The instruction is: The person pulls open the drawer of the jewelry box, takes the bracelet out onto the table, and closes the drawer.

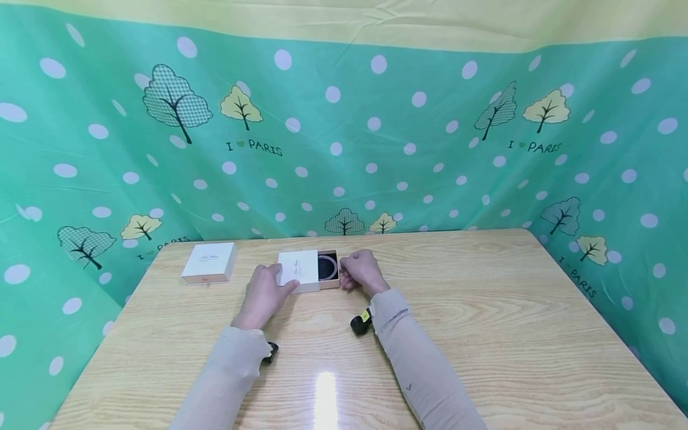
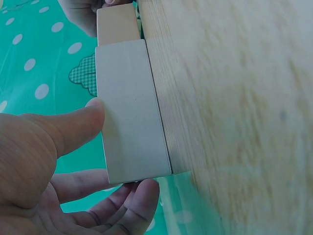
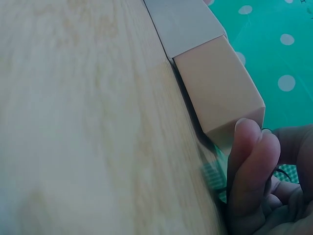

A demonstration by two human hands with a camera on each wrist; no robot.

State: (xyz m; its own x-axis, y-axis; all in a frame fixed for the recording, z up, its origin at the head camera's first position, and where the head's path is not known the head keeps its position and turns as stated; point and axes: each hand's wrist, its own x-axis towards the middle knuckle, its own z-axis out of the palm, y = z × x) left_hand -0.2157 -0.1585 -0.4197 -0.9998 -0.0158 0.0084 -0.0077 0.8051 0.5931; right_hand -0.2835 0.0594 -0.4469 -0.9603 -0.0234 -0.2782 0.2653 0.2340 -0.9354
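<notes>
A white sliding box [image 1: 298, 269] lies near the far table edge, its tan inner drawer [image 1: 329, 285] partly out on the right. In the drawer, a pale round bangle [image 1: 335, 272] rests on black lining. My left hand [image 1: 264, 294] grips the white sleeve, thumb along the near side and fingers around the left end. At the drawer's end, my right hand [image 1: 362, 270] pinches a thin dark cord [image 3: 282, 172] between thumb and fingers. The fingertips [image 3: 247, 131] are right at the drawer's end face [image 3: 226, 136].
Another white box [image 1: 208, 261], closed, stands at the far left of the wooden table [image 1: 484, 334]. A green dotted curtain [image 1: 371, 149] hangs behind the table and along its sides. Black wrist devices [image 1: 361, 323] sit below both forearms.
</notes>
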